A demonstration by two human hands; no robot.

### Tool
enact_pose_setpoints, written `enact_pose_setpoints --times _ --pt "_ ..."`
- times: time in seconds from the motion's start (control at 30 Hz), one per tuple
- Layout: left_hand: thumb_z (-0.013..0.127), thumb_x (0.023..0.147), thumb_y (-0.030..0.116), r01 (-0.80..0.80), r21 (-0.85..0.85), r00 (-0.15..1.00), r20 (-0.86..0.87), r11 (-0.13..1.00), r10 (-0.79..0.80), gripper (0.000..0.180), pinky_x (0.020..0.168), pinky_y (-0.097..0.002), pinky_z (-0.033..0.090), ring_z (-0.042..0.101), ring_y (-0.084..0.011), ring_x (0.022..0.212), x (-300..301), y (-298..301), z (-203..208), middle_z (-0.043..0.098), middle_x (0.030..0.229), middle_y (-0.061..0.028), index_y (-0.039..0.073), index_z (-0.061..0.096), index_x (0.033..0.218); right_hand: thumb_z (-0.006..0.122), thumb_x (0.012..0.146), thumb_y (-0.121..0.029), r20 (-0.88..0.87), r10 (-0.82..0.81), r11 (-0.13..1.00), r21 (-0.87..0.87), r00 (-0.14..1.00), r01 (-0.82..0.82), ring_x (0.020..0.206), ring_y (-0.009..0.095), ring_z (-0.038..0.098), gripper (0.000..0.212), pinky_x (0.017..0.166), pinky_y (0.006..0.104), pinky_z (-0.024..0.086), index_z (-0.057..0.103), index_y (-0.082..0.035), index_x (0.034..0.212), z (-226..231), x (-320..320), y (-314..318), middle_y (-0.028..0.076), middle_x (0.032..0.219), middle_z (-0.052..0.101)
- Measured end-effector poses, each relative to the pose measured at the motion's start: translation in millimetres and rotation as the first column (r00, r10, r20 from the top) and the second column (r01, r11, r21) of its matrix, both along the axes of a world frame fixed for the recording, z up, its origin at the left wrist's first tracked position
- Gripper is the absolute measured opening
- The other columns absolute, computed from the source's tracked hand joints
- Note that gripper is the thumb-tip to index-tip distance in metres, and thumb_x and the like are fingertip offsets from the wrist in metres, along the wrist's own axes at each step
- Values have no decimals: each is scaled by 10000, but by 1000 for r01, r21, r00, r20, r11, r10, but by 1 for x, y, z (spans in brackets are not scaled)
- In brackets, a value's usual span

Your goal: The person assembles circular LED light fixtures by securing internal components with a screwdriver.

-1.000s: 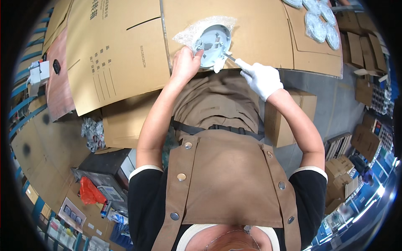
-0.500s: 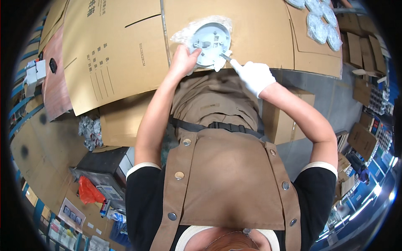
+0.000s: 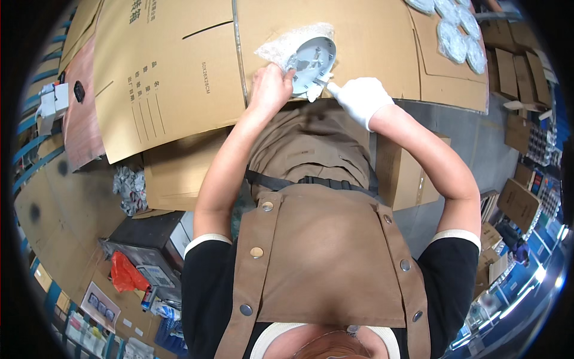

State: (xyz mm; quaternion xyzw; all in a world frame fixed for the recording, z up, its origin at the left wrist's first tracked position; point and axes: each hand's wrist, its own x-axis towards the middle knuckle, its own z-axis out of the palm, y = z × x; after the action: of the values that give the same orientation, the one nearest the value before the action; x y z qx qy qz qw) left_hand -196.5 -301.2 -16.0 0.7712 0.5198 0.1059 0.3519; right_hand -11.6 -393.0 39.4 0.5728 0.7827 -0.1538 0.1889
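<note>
My bare left hand (image 3: 272, 87) grips the left edge of a round, shallow grey plastic housing (image 3: 314, 64), its thumb lying on the rim. The housing is tilted, with moulded posts and openings on its inner face. Beneath and behind it lies clear bubble wrap (image 3: 293, 43) on the cardboard. White scraps (image 3: 314, 91) cling to its near edge. In a white glove, my right hand (image 3: 363, 102) is closed round a slim knife-like tool (image 3: 332, 88) with a pale handle. The tool's tip meets the housing's near right rim; its exact shape is too small to tell.
Flattened cardboard (image 3: 173, 78) covers the worktop. Several bubble-wrapped round parts (image 3: 454, 39) lie at the far right. Below the front edge stand a cardboard box (image 3: 412, 170) and, at lower left, a dark cabinet (image 3: 143, 239) with a red plastic bag (image 3: 127, 272).
The housing has shifted slightly right and tilted more, turning its inner face. My left hand has moved right with it; my right hand keeps the tool at the rim.
</note>
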Motion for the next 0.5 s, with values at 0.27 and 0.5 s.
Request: enact_pose_setpoints --times 0.27,0.5 --pt "656 796 168 -24 -277 950 293 961 109 250 702 -378 517 679 -288 757 -22 25 -41 662 751 -219 -77 642 843 567 886 -285 -509 -256 787 384 822 483 650 310 633 298 575 393 509 619 -135 1138 -66 8 -42 128 750 648" --pt "705 791 144 173 -721 760 531 671 375 454 803 -305 516 634 -183 916 -14 25 -4 644 1056 -139 -72 554 1161 715 804 -167 -800 -540 387 -511 -261 767 446 100 529 227 405 241 426 534 -31 816 -59 -4 -4 51 634 563"
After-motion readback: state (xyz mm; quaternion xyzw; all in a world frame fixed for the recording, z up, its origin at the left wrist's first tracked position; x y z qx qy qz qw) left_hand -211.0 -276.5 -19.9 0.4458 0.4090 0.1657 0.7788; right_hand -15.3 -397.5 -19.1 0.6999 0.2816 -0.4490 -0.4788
